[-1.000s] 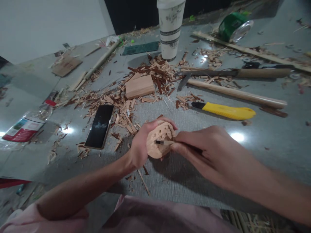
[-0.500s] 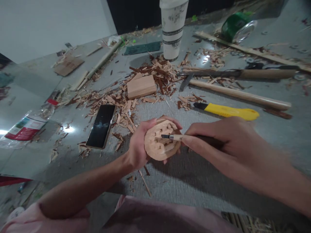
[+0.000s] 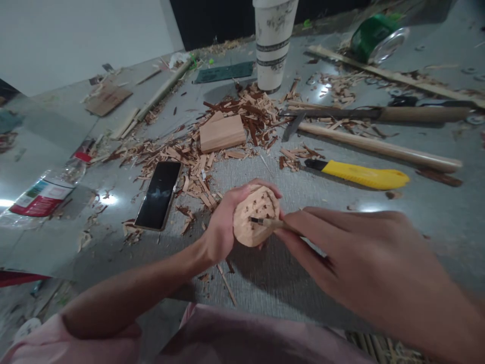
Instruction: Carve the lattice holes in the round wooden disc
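Note:
My left hand (image 3: pixel 223 225) is wrapped round a round pale wooden piece (image 3: pixel 254 222) with several small notches cut in its face, held just above the grey table (image 3: pixel 288 283). My right hand (image 3: pixel 352 253) pinches a thin carving tool (image 3: pixel 267 222) like a pen; its dark tip rests on the face of the wooden piece. Most of the tool's handle is hidden inside my fingers.
Wood shavings (image 3: pixel 212 146) cover the table beyond my hands, around a wooden block (image 3: pixel 222 132) and a dark phone (image 3: pixel 159 194). A yellow utility knife (image 3: pixel 359 175), long wooden sticks (image 3: pixel 379 146), a paper cup (image 3: pixel 273 43), a green can (image 3: pixel 375 36) and a plastic bottle (image 3: pixel 41 192) lie around.
My left hand turned the wooden piece a little, and my right hand shifted closer to the camera with the tool tip still on the wood. The view rose slightly.

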